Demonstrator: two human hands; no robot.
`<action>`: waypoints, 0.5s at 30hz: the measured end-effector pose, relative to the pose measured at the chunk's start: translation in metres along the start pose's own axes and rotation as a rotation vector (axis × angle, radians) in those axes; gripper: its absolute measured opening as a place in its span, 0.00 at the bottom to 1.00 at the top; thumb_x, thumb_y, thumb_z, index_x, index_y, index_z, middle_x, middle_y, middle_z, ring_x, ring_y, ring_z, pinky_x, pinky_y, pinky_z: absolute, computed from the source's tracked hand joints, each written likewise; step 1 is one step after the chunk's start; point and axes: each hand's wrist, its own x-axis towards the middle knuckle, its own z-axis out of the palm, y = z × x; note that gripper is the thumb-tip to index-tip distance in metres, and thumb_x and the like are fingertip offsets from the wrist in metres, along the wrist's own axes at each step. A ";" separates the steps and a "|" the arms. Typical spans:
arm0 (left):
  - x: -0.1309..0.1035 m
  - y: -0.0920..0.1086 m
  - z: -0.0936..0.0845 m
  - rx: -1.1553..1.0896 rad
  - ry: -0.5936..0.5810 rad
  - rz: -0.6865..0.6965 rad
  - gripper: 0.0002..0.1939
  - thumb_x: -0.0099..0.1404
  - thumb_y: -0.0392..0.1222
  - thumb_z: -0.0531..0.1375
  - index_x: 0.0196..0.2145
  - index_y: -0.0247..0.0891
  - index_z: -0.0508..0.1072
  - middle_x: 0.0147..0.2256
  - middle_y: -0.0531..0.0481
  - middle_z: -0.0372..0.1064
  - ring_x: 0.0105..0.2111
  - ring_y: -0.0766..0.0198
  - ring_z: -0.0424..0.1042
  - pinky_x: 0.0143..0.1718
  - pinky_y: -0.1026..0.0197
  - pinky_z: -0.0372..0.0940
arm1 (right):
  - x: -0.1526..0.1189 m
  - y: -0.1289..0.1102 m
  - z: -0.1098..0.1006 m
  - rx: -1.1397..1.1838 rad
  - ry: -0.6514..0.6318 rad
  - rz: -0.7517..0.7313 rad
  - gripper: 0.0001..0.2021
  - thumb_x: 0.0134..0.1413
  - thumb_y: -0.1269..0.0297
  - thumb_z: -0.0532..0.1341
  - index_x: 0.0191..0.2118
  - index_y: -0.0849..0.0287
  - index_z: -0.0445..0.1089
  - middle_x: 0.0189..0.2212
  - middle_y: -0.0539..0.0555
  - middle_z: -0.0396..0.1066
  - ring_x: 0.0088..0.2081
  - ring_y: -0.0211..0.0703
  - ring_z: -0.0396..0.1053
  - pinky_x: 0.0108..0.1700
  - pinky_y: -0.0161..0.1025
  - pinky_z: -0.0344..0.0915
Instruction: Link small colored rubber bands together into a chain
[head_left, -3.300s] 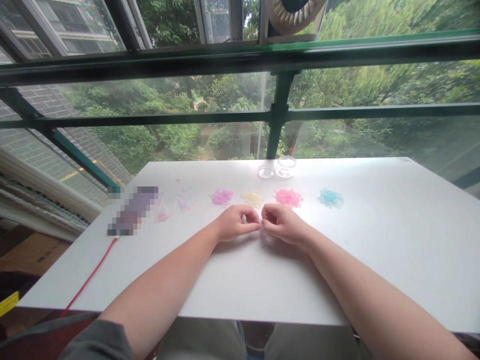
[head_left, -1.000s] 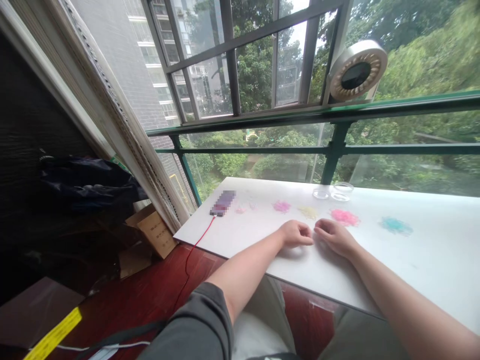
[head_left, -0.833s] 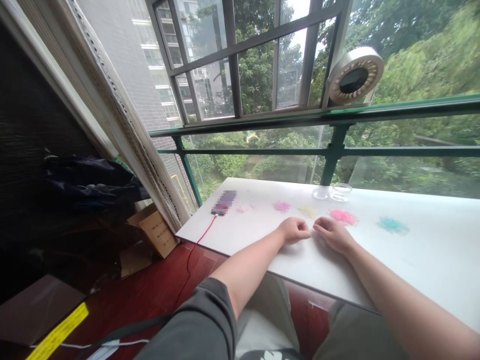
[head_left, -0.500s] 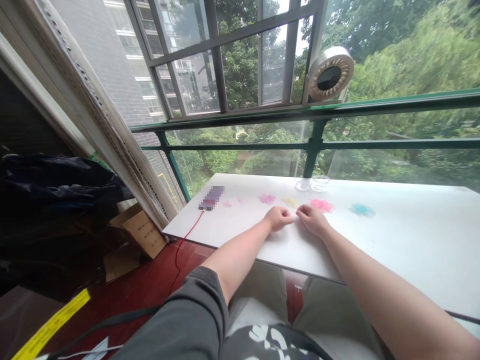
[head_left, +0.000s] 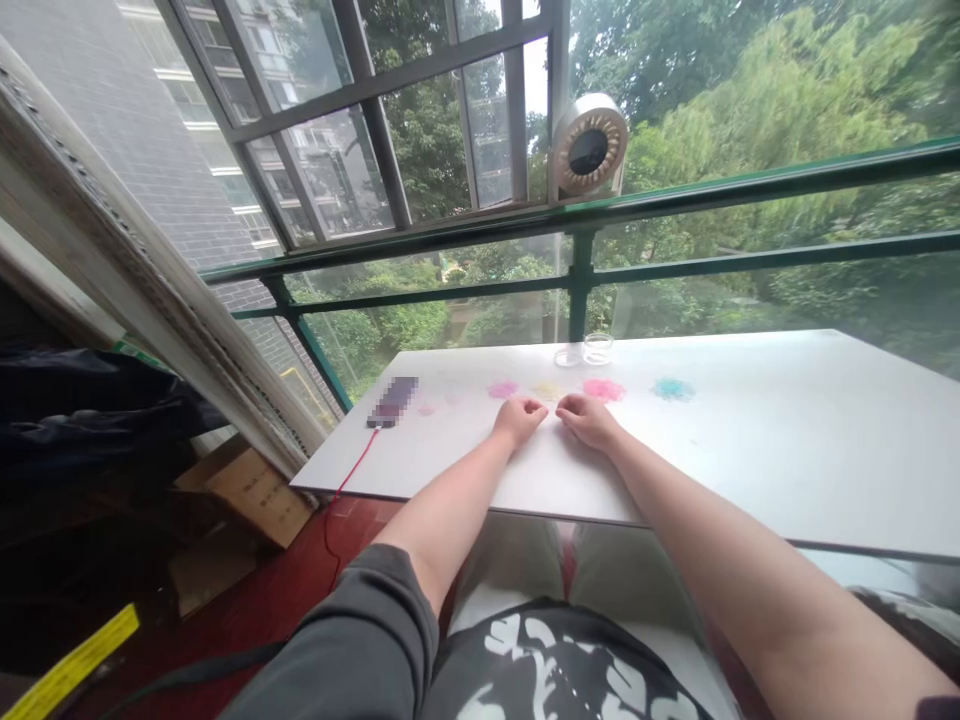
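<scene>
My left hand and my right hand are close together over the white table, fingers pinched and pointing at each other. Whatever they hold is too small to make out. Just beyond the fingertips lies a yellow patch of tiny pieces. A purple patch is left of it, behind my left hand. Pink pieces spread out behind my right hand, and a teal patch lies farther right. Single pieces are too small to identify.
Two clear round dishes stand at the table's back edge. On the left lies a blurred-out phone-like device with a red cable running over the edge. A green railing and a round fan-like object are behind the table.
The view has turned slightly, so the table and surroundings sit farther left. Both hands remain pinched close together near the yellow patch.
</scene>
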 end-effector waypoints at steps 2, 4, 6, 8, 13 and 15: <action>-0.001 -0.001 0.000 0.032 -0.026 0.016 0.10 0.50 0.44 0.61 0.26 0.33 0.74 0.23 0.51 0.68 0.25 0.68 0.64 0.29 0.64 0.58 | -0.001 0.000 0.000 0.028 -0.019 0.004 0.05 0.44 0.63 0.55 0.25 0.59 0.64 0.17 0.47 0.64 0.17 0.35 0.60 0.22 0.33 0.57; -0.001 -0.003 -0.001 0.051 -0.055 0.036 0.11 0.51 0.45 0.61 0.27 0.33 0.74 0.23 0.51 0.68 0.25 0.68 0.64 0.29 0.64 0.59 | -0.002 -0.001 0.001 0.052 -0.032 0.008 0.06 0.44 0.63 0.55 0.25 0.59 0.64 0.17 0.47 0.65 0.17 0.35 0.60 0.21 0.33 0.57; -0.001 -0.004 -0.002 0.061 -0.081 0.055 0.12 0.52 0.46 0.61 0.28 0.33 0.74 0.24 0.51 0.69 0.25 0.68 0.64 0.29 0.65 0.59 | -0.002 -0.001 0.001 0.071 -0.039 0.011 0.06 0.44 0.63 0.56 0.25 0.59 0.64 0.18 0.48 0.65 0.17 0.35 0.61 0.21 0.33 0.57; -0.001 -0.006 -0.003 0.066 -0.101 0.070 0.13 0.53 0.47 0.60 0.28 0.33 0.74 0.25 0.51 0.69 0.25 0.68 0.65 0.29 0.65 0.59 | -0.003 -0.001 0.001 0.084 -0.045 0.012 0.05 0.44 0.63 0.56 0.26 0.60 0.64 0.18 0.48 0.66 0.17 0.35 0.62 0.21 0.33 0.57; -0.001 -0.008 -0.004 0.053 -0.119 0.091 0.14 0.54 0.48 0.60 0.29 0.33 0.74 0.26 0.50 0.70 0.25 0.68 0.65 0.29 0.66 0.59 | -0.004 -0.001 -0.001 0.105 -0.059 0.013 0.06 0.44 0.63 0.57 0.26 0.60 0.65 0.18 0.48 0.66 0.18 0.35 0.63 0.22 0.32 0.58; -0.002 -0.007 -0.004 0.039 -0.120 0.093 0.14 0.54 0.48 0.59 0.30 0.32 0.74 0.26 0.50 0.70 0.25 0.69 0.65 0.28 0.66 0.59 | -0.004 -0.001 -0.002 0.105 -0.058 0.015 0.06 0.44 0.63 0.57 0.27 0.60 0.66 0.19 0.48 0.67 0.19 0.35 0.63 0.23 0.33 0.58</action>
